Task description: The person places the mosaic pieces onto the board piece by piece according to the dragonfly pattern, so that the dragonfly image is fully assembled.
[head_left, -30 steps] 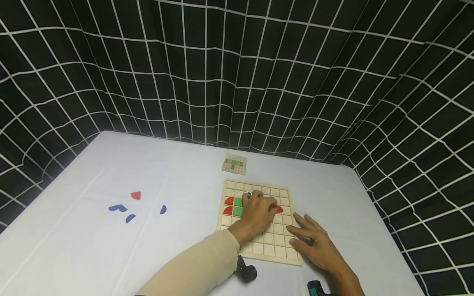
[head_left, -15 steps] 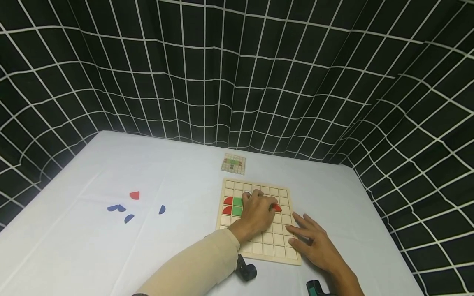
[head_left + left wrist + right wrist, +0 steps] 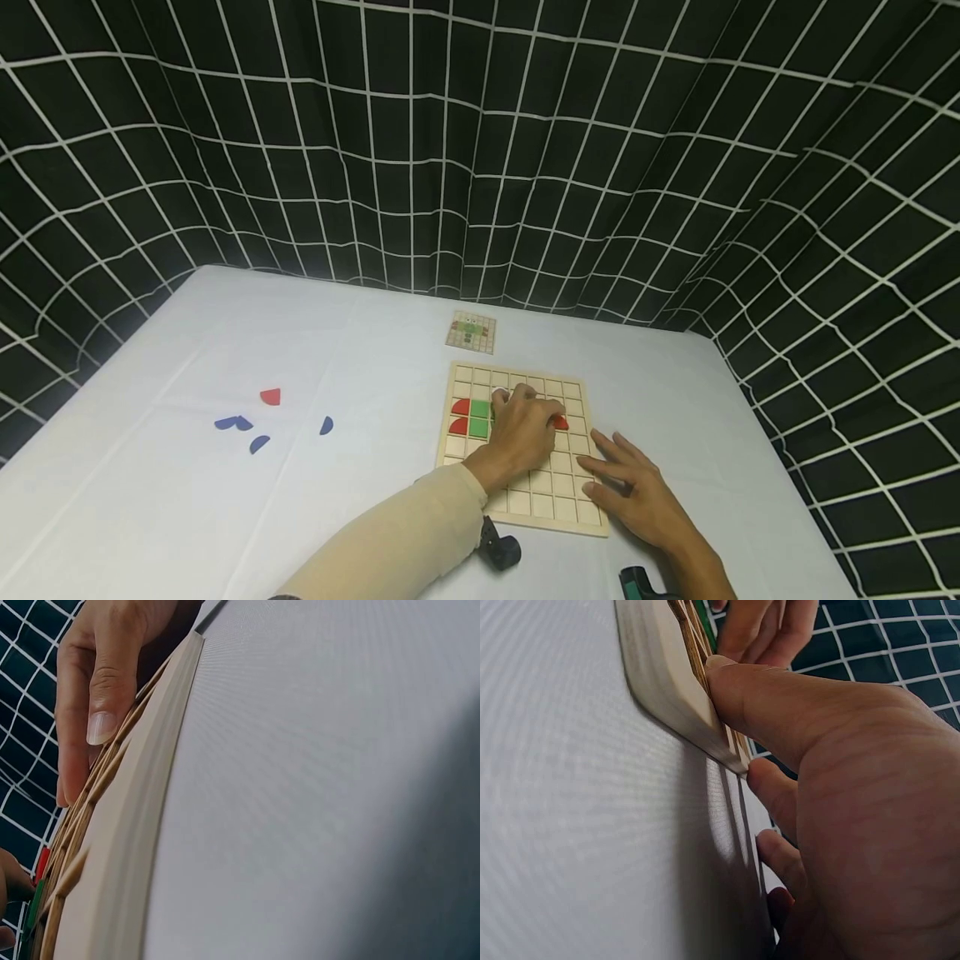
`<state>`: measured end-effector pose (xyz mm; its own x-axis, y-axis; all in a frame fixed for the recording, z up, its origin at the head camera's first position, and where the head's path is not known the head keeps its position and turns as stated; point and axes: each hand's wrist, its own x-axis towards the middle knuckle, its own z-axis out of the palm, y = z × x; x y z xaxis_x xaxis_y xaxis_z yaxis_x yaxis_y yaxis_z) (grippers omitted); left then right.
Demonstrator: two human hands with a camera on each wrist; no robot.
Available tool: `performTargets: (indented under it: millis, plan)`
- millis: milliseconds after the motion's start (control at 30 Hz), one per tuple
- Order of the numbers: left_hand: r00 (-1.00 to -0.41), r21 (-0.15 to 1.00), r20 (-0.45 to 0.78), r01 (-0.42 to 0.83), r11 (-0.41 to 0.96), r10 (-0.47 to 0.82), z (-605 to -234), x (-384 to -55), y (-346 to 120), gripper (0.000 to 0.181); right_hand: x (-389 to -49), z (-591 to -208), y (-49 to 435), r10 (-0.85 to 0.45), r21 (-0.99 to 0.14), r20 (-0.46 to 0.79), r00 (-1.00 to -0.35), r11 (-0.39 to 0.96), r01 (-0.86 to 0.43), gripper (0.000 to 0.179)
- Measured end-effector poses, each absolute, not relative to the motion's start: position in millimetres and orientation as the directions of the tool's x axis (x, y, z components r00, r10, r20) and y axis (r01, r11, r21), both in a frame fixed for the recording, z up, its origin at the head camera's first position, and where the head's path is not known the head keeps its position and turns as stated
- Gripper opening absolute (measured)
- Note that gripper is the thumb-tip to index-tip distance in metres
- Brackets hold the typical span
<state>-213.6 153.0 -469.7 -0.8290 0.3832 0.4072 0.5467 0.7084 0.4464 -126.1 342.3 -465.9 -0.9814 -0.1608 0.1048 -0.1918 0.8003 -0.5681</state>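
A wooden grid board [image 3: 551, 507] lies on the white table. My left hand [image 3: 517, 433] reaches over its upper middle, fingers bent down among the coloured pieces. Left of that hand, red quarter-circle pieces [image 3: 460, 407] and green square pieces [image 3: 478, 427] fill cells; a white piece [image 3: 498, 390] peeks out by the thumb. Another red piece [image 3: 561, 422] shows beside the outer fingers. What lies under the palm is hidden, and I cannot tell whether the fingers pinch a piece. My right hand [image 3: 633, 492] rests at the board's right edge, fingers loosely spread, its thumb [image 3: 757, 694] touching the rim.
A small pattern card [image 3: 471, 332] lies beyond the board. To the left are several blue half-round pieces [image 3: 259, 444] and a loose red quarter-circle [image 3: 271, 397]. Black wrist cameras [image 3: 501, 550] sit under both wrists. A black curtain with white grid lines [image 3: 420, 167] surrounds the table.
The whole scene has slid very slightly left in view. The left fingers shift only a little over the pieces; the right hand stays at the board's edge.
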Motion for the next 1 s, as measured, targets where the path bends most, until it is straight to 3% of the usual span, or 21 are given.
performTargets:
  millis: [633, 1000]
  plan:
    - [-0.825, 0.473, 0.399, 0.558, 0.681, 0.399, -467.5, -210.5, 151.9, 0.021, -125.4, -466.2, 341.7, -0.155, -0.561, 0.105, -0.982, 0.806, -0.187, 0.036]
    - [-0.762, 0.565, 0.513, 0.646, 0.513, 0.395, -430.6, -204.2, 116.2, 0.024, -125.8, -464.5, 341.8, -0.141, -0.552, 0.091, -0.986, 0.817, -0.168, 0.036]
